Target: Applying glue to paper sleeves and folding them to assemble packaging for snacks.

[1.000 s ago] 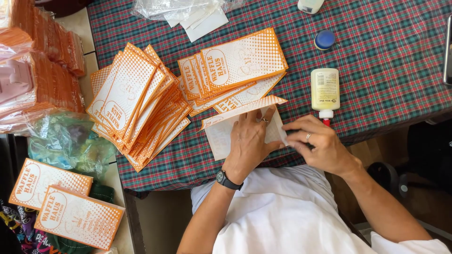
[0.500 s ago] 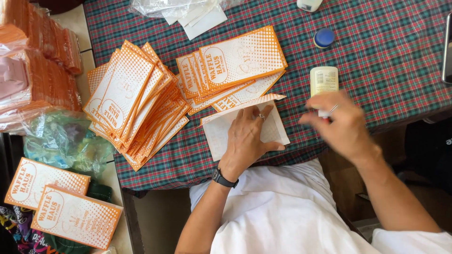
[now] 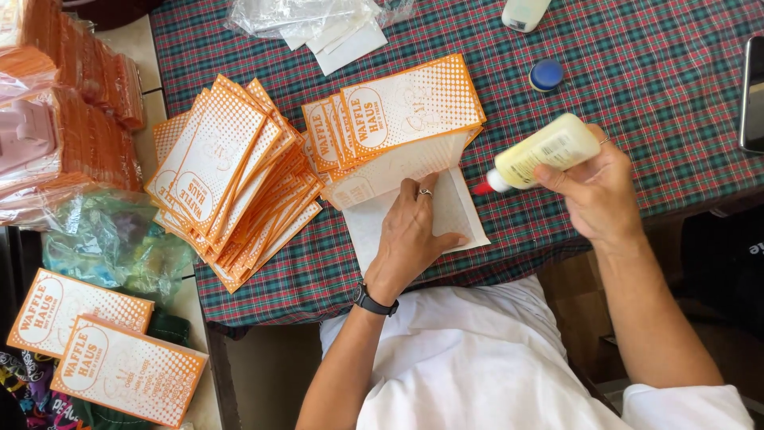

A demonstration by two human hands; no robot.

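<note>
My left hand (image 3: 410, 235) presses flat on a white paper bag (image 3: 455, 209) lying at the near edge of the plaid table (image 3: 652, 80); its flap is folded open. My right hand (image 3: 597, 191) holds a pale yellow glue bottle (image 3: 545, 151) tilted sideways, its red nozzle pointing left toward the bag's right edge. Just behind the bag lies a small stack of orange-and-white printed paper bags (image 3: 406, 111). A fanned pile of the same bags (image 3: 231, 175) lies to the left.
A blue cap (image 3: 546, 75) and another bottle (image 3: 524, 12) lie at the back. Clear plastic wrap (image 3: 310, 20) sits at the back centre. Wrapped orange bundles (image 3: 64, 119) fill the left. Two printed bags (image 3: 103, 350) lie at lower left. A phone (image 3: 752, 95) is at the right edge.
My right hand left the white bag, reached to the right, picked up the glue bottle that stood on the table and tipped it toward the bag. My left hand stayed pressing the bag.
</note>
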